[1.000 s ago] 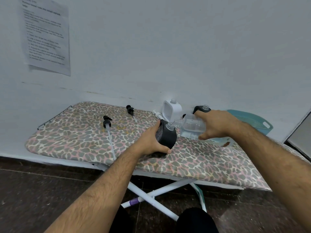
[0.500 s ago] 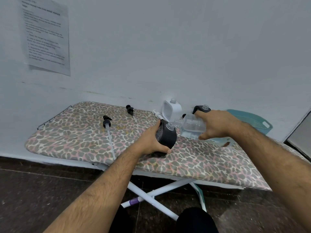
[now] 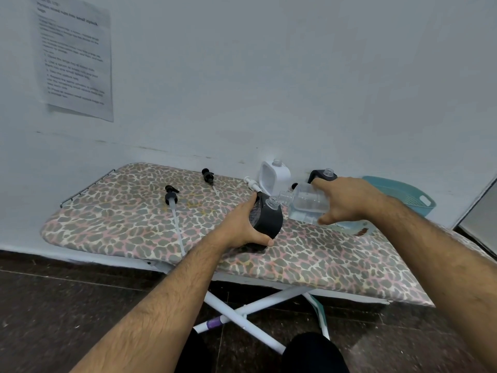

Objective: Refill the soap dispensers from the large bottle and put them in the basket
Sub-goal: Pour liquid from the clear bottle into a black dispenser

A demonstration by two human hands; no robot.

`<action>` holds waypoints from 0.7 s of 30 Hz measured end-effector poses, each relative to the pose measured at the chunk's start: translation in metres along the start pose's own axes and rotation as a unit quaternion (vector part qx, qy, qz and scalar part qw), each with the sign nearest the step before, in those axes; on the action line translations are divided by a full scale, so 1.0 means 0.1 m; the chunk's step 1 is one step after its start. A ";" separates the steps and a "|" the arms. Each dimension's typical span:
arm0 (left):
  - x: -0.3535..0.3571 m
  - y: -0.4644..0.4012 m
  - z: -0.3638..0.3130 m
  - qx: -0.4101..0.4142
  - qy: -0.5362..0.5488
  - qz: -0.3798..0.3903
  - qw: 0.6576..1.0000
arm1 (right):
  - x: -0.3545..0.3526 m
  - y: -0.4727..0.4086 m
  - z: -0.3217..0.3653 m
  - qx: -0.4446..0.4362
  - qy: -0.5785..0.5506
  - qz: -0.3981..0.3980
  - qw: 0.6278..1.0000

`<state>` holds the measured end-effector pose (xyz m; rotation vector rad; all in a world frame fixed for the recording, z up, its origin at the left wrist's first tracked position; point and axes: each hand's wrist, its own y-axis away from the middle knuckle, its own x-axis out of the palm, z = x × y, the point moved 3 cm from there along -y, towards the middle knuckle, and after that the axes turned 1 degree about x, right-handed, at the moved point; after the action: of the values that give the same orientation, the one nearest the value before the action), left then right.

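Little has moved since the earlier frames: both hands keep their grips, and the clear bottle's mouth stays just above the dispenser's neck. Left hand (image 3: 243, 227) wraps the black dispenser (image 3: 266, 220), thumb at its base, holding it tilted on the leopard-print board (image 3: 129, 224). Right hand (image 3: 347, 203) grips the clear large bottle (image 3: 304, 201), tipped almost level, its open mouth pointing toward the left hand and just beside the dispenser's clear neck. Beyond the right hand's fingers stand a white dispenser (image 3: 274, 175) and a second black dispenser (image 3: 321, 175), both without pumps. Past the right wrist sits the teal basket (image 3: 403, 195). Well beyond the left hand lie two black pumps (image 3: 171, 196) (image 3: 207, 175); a white pump (image 3: 251, 183) lies nearer, just behind the held dispenser.
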<state>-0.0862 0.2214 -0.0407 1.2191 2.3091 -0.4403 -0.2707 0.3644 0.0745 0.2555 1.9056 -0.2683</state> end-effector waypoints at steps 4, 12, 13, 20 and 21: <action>-0.01 0.00 -0.01 0.000 0.000 0.001 1.000 | -0.01 0.00 0.01 0.003 -0.006 -0.001 1.000; -0.01 -0.01 -0.03 0.007 0.001 0.005 1.000 | -0.02 0.00 -0.01 0.009 -0.010 -0.002 1.000; -0.01 -0.01 -0.03 0.008 0.003 0.005 1.000 | -0.02 0.00 -0.01 0.009 -0.007 -0.001 1.000; -0.01 -0.01 -0.02 0.014 0.009 0.005 1.000 | 0.00 -0.01 -0.02 0.011 -0.004 0.000 1.000; -0.01 -0.01 -0.01 0.014 0.010 0.005 1.000 | 0.01 -0.02 -0.02 0.009 -0.002 0.001 1.000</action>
<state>-0.0869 0.2205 -0.0392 1.2530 2.3210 -0.4610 -0.2734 0.3634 0.0748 0.2689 1.8994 -0.2847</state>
